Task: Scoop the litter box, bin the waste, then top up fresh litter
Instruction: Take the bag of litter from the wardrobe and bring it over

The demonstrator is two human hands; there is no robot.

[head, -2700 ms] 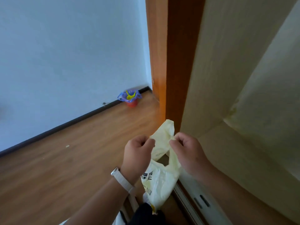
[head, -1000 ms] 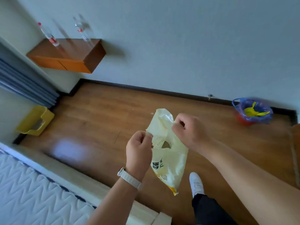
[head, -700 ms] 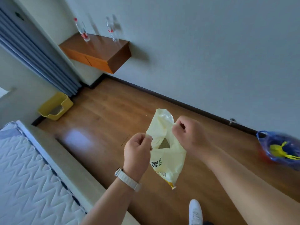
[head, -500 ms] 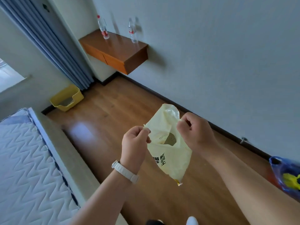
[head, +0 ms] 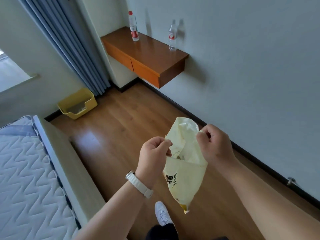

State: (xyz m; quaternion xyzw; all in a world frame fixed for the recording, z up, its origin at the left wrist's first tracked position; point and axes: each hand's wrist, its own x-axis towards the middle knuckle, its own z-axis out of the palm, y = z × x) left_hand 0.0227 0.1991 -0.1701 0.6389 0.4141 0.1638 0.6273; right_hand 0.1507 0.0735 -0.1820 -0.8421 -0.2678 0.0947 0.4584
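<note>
litter box (head: 87, 108) | now in view | left grip (head: 153, 154), right grip (head: 214, 144) pinch bag (head: 186, 181)

Left hand (head: 153, 153), right hand (head: 214, 144): each pinched the rim of a pale yellow bag (head: 185, 179), holding its mouth open.
Litter box (head: 90, 105): yellow, on the floor (head: 121, 127) near the curtain (head: 69, 45) and bed (head: 26, 170).
Shelf (head: 147, 56): wall-mounted, carried a red-capped bottle (head: 133, 26) and a second bottle (head: 172, 36), upright, well apart.
Shoe (head: 161, 213): white.

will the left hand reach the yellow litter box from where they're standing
Probably not yet. The left hand pinches the rim of the pale yellow bag, and the litter box sits well across the floor by the curtain. The floor between looks free to walk.
</note>
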